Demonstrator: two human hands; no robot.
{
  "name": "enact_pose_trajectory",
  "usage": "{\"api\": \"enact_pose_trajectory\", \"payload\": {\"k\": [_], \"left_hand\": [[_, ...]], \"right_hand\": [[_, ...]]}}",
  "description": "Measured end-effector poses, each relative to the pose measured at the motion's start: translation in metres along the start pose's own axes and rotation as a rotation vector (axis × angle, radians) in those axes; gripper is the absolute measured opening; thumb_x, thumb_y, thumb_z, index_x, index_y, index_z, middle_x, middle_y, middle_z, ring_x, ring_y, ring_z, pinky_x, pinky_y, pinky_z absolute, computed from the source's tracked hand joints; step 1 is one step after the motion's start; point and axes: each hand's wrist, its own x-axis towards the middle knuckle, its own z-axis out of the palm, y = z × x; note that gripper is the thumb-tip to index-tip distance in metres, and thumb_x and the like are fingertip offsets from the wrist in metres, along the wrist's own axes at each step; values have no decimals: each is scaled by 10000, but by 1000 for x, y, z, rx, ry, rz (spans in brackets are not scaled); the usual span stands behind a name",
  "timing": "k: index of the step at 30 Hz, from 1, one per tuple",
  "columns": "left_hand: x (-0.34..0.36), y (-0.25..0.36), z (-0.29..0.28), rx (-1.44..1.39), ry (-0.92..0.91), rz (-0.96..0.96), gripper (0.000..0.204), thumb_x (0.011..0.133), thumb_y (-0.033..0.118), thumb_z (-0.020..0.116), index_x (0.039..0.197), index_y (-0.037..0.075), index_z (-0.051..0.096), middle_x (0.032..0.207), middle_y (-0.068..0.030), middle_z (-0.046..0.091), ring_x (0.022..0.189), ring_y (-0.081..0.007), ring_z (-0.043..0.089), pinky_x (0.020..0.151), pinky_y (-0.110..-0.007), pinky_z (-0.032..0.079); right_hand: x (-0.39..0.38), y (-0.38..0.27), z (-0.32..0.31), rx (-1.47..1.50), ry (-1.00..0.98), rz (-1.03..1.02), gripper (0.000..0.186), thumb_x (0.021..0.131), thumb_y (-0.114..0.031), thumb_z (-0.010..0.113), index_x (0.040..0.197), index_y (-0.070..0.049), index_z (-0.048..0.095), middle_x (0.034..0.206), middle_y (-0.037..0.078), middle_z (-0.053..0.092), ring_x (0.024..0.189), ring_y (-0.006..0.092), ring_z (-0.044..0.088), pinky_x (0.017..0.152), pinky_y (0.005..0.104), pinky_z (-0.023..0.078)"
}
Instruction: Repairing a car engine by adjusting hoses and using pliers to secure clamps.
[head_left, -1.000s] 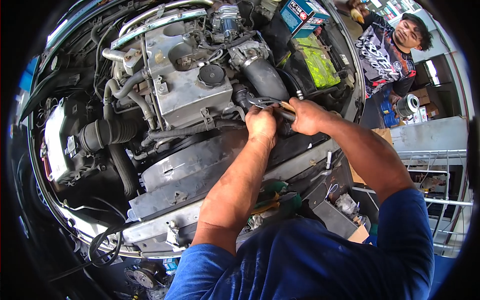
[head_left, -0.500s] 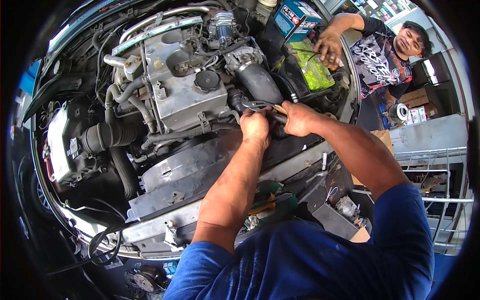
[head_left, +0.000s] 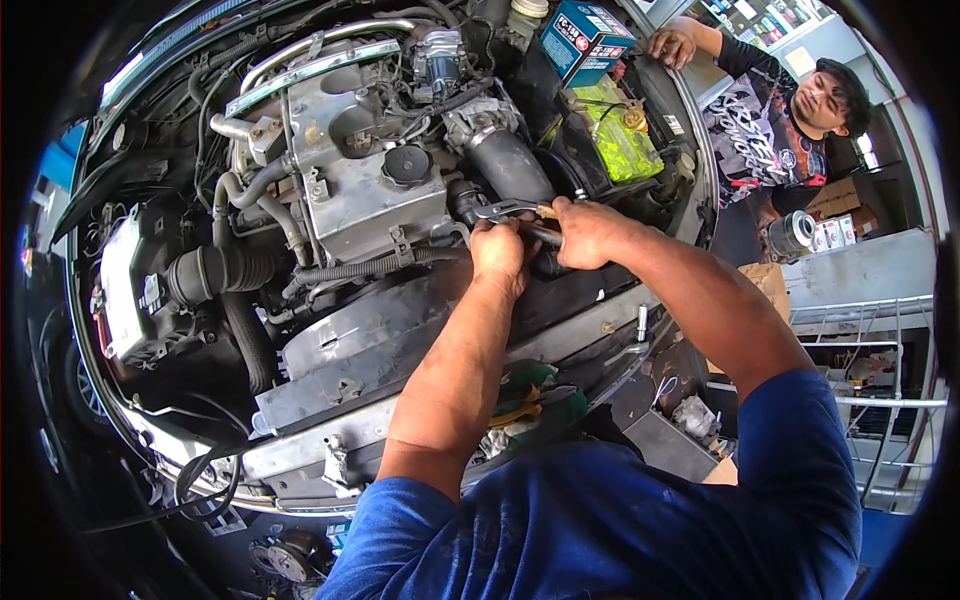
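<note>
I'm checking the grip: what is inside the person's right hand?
The grey plier-like tool runs into the right hand; the closed hand covers its held end, which cannot be seen.

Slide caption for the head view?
Over an exposed engine, the right hand grips a pliers-like tool near a wide black hose, the left hand close by.

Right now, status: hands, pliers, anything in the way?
Right hand gripping pliers. Left hand at pliers' head, hold unclear. Thick hose close beyond pliers; co-worker's hand well apart.
</note>
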Motion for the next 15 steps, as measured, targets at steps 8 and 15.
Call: {"api": "enact_pose_trajectory", "payload": {"k": [8, 15], "left_hand": [[0, 1, -4, 39, 22, -4, 174, 940, 64, 455, 1096, 26, 521, 986, -109, 673, 830, -209, 657, 630, -321, 550], [-5, 4, -5, 52, 30, -3, 178, 920, 66, 449, 1070, 8, 524, 954, -123, 674, 797, -211, 650, 606, -320, 532]], "right_hand": [[3, 0, -10, 2, -127, 12, 980, 628, -509, 850, 1271, 106, 440, 1225, 280, 594, 1167, 360, 586, 978, 406, 475], [-1, -4, -20, 170, -366, 61, 1064, 582, -563, 865, 1266, 133, 440, 1203, 274, 604, 1128, 345, 606, 949, 392, 489]]}}
